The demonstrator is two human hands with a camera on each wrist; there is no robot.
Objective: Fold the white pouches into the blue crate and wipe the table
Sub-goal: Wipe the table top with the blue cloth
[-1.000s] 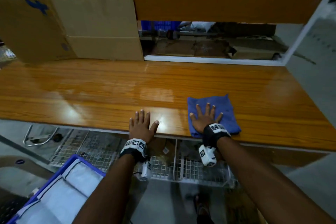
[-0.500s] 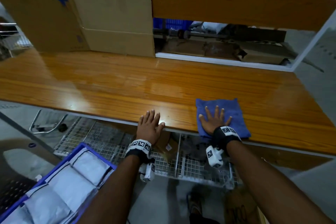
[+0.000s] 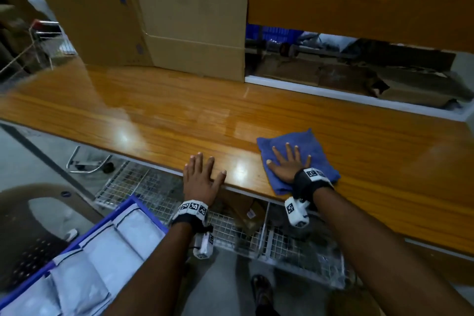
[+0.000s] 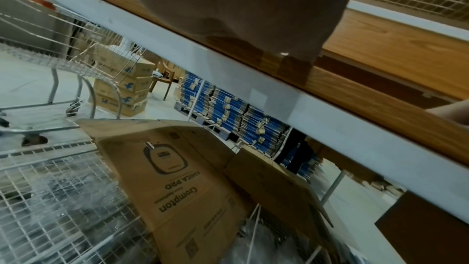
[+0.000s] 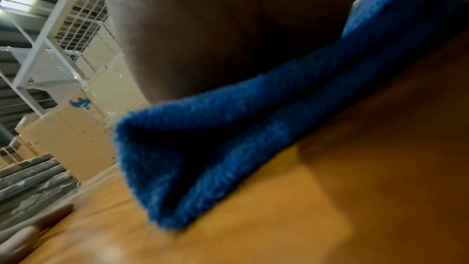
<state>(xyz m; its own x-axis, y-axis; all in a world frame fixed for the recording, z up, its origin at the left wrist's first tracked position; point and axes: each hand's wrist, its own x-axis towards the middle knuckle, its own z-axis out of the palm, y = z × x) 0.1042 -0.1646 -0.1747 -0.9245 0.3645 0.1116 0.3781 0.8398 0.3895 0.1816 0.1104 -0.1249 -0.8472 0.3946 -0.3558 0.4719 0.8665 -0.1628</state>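
A: Where's the cloth (image 3: 302,154)?
B: Lower right of centre in the head view, flat on the bench (image 3: 179,120) at its near edge, one corner hanging slightly over. The right hand (image 3: 287,164) presses it with fingers (image 3: 289,152) straight and spread, gripping nothing.
A: And the left hand (image 3: 200,179)?
B: Flat on the bench edge, lower centre, fingers straight, holding nothing.
A: The pouches (image 3: 102,251)?
B: Packed in the crate (image 3: 123,209), lower left, below the bench. Folding looks done; this is the wiping step.
A: Next move?
B: Probably a sweep with steady downward pressure, keeping the cloth from slipping off the near edge.
A: Room?
B: Open bench left and ahead. Cardboard (image 3: 154,23) stands against the back at upper left; a white frame (image 3: 359,95) borders the back at upper right.
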